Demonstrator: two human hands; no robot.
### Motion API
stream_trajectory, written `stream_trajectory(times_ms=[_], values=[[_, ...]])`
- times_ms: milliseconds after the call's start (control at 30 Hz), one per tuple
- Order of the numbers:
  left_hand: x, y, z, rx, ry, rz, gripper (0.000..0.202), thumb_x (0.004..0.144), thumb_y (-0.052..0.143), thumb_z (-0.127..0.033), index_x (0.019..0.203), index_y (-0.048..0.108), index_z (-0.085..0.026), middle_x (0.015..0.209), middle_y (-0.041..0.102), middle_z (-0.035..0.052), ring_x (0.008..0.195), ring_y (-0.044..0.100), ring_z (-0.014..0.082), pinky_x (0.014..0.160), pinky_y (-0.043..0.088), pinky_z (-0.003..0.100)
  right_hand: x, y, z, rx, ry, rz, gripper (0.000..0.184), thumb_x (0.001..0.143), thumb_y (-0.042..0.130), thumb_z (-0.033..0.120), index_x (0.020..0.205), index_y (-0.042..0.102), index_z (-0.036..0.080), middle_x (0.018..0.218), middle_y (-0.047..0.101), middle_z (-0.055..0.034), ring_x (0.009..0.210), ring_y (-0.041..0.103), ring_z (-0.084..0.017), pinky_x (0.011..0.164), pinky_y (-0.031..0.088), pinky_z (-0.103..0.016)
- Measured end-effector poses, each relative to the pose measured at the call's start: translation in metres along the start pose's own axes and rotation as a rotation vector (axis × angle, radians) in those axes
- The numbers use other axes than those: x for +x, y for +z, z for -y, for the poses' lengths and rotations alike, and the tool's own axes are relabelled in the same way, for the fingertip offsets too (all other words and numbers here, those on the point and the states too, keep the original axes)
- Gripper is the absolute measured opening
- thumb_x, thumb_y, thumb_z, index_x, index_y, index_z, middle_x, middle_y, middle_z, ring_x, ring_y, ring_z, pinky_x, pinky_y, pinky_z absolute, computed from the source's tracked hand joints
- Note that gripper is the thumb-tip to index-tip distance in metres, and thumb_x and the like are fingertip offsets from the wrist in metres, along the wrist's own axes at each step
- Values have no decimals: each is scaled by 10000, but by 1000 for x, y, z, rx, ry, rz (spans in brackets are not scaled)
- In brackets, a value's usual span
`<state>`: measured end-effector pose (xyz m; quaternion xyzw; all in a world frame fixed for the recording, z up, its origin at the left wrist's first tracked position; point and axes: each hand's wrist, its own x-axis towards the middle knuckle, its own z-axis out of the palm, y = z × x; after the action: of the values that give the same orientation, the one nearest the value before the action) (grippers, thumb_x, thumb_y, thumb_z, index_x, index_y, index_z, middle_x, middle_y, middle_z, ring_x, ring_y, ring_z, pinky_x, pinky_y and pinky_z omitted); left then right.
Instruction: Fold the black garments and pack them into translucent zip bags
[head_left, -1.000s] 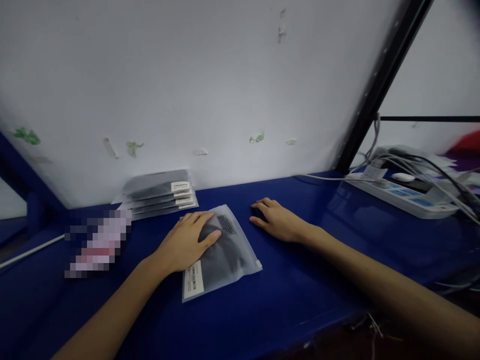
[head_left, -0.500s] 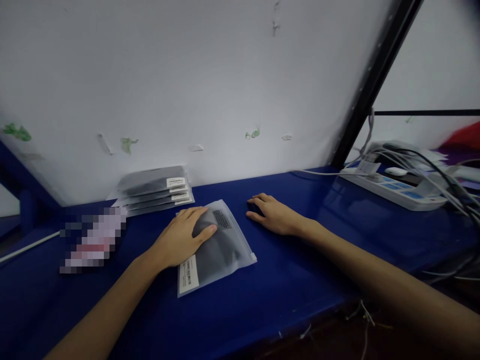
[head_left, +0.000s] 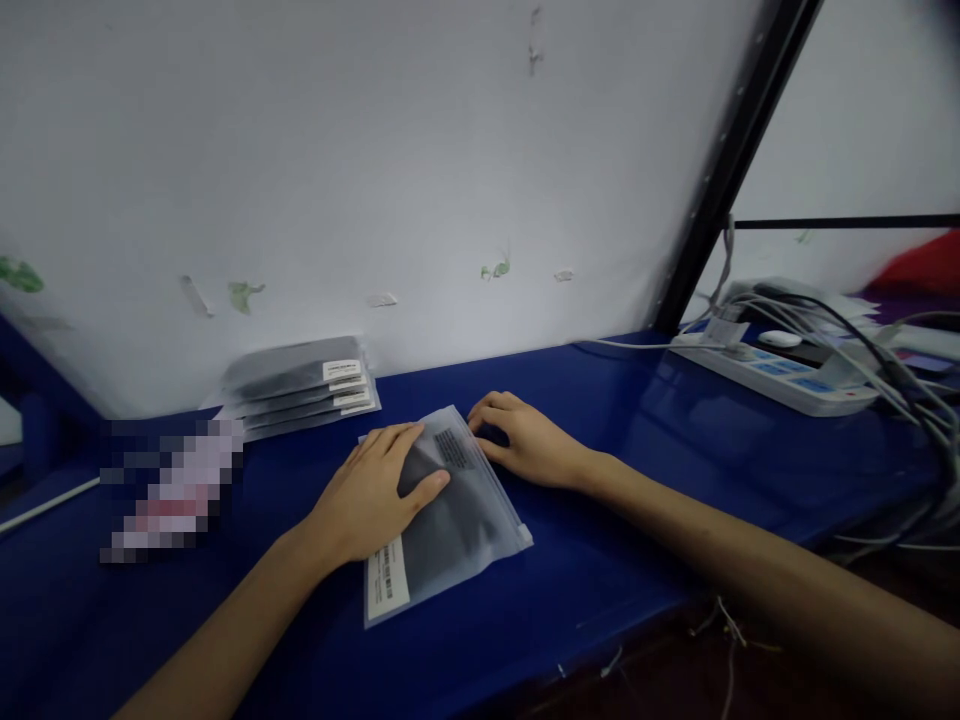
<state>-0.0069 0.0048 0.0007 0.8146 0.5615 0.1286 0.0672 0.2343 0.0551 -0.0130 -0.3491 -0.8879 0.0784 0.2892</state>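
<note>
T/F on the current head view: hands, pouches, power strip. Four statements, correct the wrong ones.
1. The left hand lies on the single zip pouch. True.
2. The right hand is on the power strip. False: the right hand is at the edge of the single zip pouch; the power strip lies farther right.
3. The stacked pouches lie by the white wall. True.
4. The white slider is at the single zip pouch's corner nearest the white wall. False: the white slider is at its right-hand corner, nearer the camera.
</note>
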Motion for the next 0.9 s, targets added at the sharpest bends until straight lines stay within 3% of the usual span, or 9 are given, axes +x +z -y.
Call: stream_trajectory(times_ms=[233, 467, 600, 767, 900], values=[[-1, 0, -13, 20, 18, 8, 683, 924, 366, -632, 1471, 362, -222, 1503, 426, 97, 1382, 373, 314, 1129, 310, 534, 2, 6, 1, 49, 155, -18, 263, 939, 526, 336, 1034, 709, 172, 1092, 611, -116, 1030, 553, -227, 989, 435, -426], [-3, 6, -20, 6, 73, -18, 618, 963, 335, -579, 1466, 363, -221, 1493, 434, 105, 1378, 379, 310, 1120, 330, 553, 4, 6, 17, 126, 270, 9, 303, 832, 674, 465, 728, 706, 183, 972, 548, -99, 959, 509, -235, 911, 460, -418], [-1, 9, -20, -8, 97, -34, 582, 983, 307, -551, 1480, 333, -249, 1521, 396, 107, 1392, 362, 326, 1114, 335, 573, 5, 6, 19, 154, 271, 61, 330, 820, 680, 488, 678, 687, 189, 945, 545, -94, 946, 509, -240, 891, 461, -428], [1, 13, -16, 1, 28, -24, 665, 973, 251, -599, 1510, 269, -207, 1569, 307, 138, 1425, 300, 349, 1097, 369, 559, 5, 3, 8, 123, 313, -5, 313, 801, 694, 472, 650, 669, 199, 940, 562, -87, 927, 528, -233, 893, 476, -438], [4, 16, -11, 72, 3, -63, 669, 966, 270, -602, 1492, 314, -191, 1548, 349, 162, 1419, 311, 372, 1110, 308, 615, 3, -2, -15, 7, 406, -98, 264, 785, 696, 445, 654, 674, 217, 960, 585, -87, 941, 548, -250, 910, 483, -478]])
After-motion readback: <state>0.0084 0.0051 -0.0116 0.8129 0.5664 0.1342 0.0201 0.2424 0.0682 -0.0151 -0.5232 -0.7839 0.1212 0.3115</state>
